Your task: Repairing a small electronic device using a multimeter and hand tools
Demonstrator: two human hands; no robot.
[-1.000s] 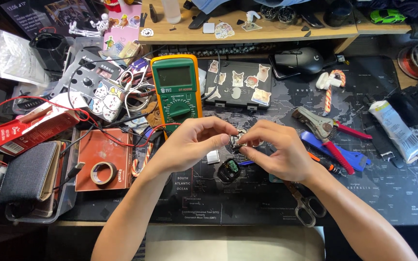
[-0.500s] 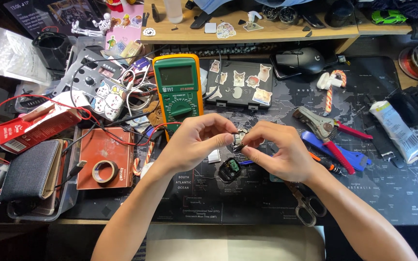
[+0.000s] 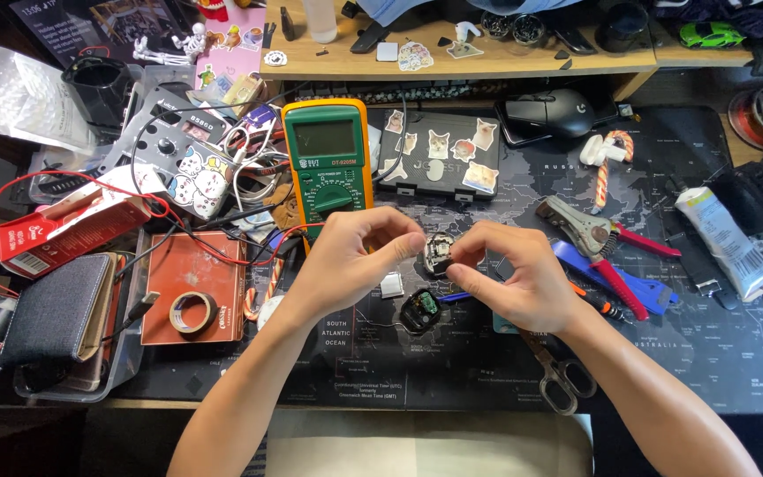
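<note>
Both hands meet over the middle of a dark map-printed desk mat [image 3: 664, 353]. My left hand [image 3: 346, 256] and my right hand [image 3: 514, 278] pinch a small dark round part [image 3: 439, 254] between their fingertips, a little above the mat. Just below it on the mat lies a small black round housing with a green circuit board [image 3: 419, 309] inside. A small pale square piece [image 3: 392, 284] rests beside my left hand. A green and orange multimeter [image 3: 326, 159] lies just beyond my left hand.
Scissors [image 3: 558, 375] lie near my right wrist; pliers with red handles [image 3: 593, 231] and a blue-handled tool [image 3: 615, 283] sit to the right. A tape roll [image 3: 192, 311] on an orange box, a red carton [image 3: 68, 225], red wires, a black mouse [image 3: 551, 112] and a tube [image 3: 726, 243] crowd the edges.
Both hands stay together on the small part, with only slight shifts of the fingers. The view has moved a little.
</note>
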